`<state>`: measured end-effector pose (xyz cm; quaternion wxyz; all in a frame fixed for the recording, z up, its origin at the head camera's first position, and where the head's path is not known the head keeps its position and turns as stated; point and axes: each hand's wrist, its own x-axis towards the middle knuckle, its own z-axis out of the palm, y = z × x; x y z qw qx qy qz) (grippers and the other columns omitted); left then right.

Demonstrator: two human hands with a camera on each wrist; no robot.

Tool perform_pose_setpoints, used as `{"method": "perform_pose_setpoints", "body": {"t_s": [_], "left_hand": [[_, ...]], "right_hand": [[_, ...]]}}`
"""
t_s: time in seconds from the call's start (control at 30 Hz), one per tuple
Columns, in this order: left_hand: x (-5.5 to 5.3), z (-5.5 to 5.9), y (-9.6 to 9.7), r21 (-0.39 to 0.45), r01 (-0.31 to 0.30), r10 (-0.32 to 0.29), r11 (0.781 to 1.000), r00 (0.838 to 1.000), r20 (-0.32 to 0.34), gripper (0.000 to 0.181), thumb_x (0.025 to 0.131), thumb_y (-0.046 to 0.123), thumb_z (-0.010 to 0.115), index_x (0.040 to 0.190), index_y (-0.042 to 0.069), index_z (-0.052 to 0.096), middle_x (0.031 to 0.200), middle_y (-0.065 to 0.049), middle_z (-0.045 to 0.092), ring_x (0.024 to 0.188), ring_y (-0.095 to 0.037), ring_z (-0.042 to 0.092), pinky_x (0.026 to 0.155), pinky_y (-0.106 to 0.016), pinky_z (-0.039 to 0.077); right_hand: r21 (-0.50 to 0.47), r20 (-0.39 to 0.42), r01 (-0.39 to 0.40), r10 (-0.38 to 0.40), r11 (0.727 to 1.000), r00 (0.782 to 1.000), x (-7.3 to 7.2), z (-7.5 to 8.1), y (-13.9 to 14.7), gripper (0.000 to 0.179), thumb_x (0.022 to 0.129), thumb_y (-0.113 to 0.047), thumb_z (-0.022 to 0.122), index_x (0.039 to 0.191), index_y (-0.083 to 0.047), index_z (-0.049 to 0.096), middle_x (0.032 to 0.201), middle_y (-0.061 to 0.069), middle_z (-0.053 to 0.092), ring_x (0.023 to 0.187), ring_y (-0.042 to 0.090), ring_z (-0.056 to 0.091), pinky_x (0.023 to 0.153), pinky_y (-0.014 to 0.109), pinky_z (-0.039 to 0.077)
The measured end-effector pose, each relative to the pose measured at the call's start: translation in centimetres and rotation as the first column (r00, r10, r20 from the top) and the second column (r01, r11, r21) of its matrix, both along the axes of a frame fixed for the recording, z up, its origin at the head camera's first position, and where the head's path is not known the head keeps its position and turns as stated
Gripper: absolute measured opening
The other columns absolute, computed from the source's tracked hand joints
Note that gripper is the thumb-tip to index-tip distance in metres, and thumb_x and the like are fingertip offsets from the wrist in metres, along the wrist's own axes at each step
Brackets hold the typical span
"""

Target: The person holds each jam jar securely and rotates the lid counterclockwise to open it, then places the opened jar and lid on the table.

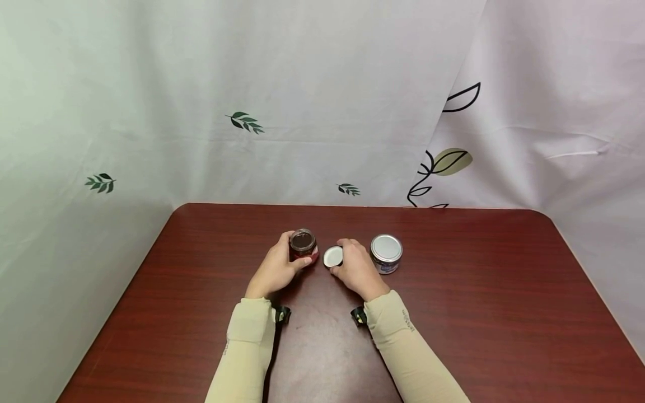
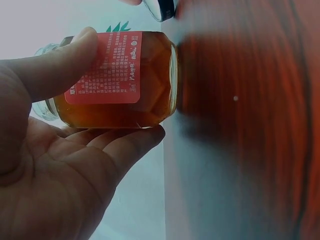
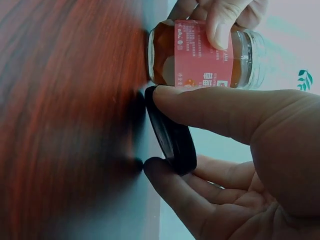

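Note:
My left hand (image 1: 274, 267) grips a jam jar (image 1: 303, 242) of faceted glass with a red label; it stands upright with its mouth uncovered. In the left wrist view amber-brown contents show through the jar (image 2: 155, 75), with the thumb over the label and fingers around the far side. Just right of it, my right hand (image 1: 358, 270) pinches a jar lid (image 1: 332, 256) between thumb and fingers, its white inside facing up. Seen from the right wrist, the black-rimmed lid (image 3: 172, 137) is tilted close above the tabletop, beside the jar.
A metal can (image 1: 386, 249) with a silver top and dark printed side stands just right of my right hand. The reddish-brown wooden table (image 1: 478, 313) ends at a white curtain (image 1: 312, 101) with leaf prints, which also hangs along both sides.

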<state>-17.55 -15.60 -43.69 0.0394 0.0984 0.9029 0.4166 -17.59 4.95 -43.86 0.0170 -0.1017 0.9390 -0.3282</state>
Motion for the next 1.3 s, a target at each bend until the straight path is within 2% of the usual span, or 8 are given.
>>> {"method": "perform_pose_setpoints", "body": {"t_s": [0.3,0.63,1.0,1.3], "left_hand": [[0.02,-0.05,-0.15,0.008,0.006,-0.006,1.0,1.0,-0.006,0.07,0.093,0.019,0.074,0.147,-0.003,0.034,0.134,-0.023,0.057,0.123,-0.033,0.057,0.104,-0.051,0.043],[-0.05,-0.14,-0.25,0.003,0.004,-0.004,1.0,1.0,-0.02,0.07,0.092,0.017,0.075,0.146,-0.003,0.036,0.133,-0.023,0.058,0.124,-0.034,0.056,0.105,-0.051,0.042],[-0.03,0.07,-0.23,-0.002,0.006,-0.006,1.0,1.0,0.0,0.07,0.093,0.018,0.074,0.146,-0.003,0.035,0.135,-0.023,0.057,0.125,-0.034,0.055,0.105,-0.051,0.041],[0.06,0.1,-0.21,-0.005,-0.003,0.003,1.0,1.0,-0.006,0.068,0.092,0.017,0.075,0.144,-0.004,0.037,0.134,-0.023,0.057,0.126,-0.034,0.055,0.106,-0.052,0.041]], "right_hand": [[0.032,-0.022,-0.013,0.014,0.999,1.0,0.11,-0.32,-0.1,0.062,0.075,-0.009,0.087,0.128,0.007,0.06,0.122,0.023,0.062,0.116,0.037,0.06,0.097,0.046,0.048],[0.096,-0.07,-0.034,0.04,0.995,0.997,-0.01,-0.71,-0.19,0.06,0.074,-0.011,0.089,0.123,0.007,0.062,0.117,0.021,0.065,0.11,0.039,0.059,0.096,0.045,0.047],[0.08,-0.074,-0.019,0.025,0.997,0.997,0.06,-0.72,-0.23,0.06,0.074,-0.012,0.089,0.125,0.007,0.062,0.119,0.022,0.063,0.112,0.04,0.057,0.097,0.046,0.047],[0.044,-0.068,-0.022,0.025,0.999,0.997,0.01,-1.0,-0.2,0.061,0.071,-0.014,0.091,0.122,0.007,0.064,0.117,0.022,0.063,0.108,0.041,0.057,0.093,0.046,0.048]]}}
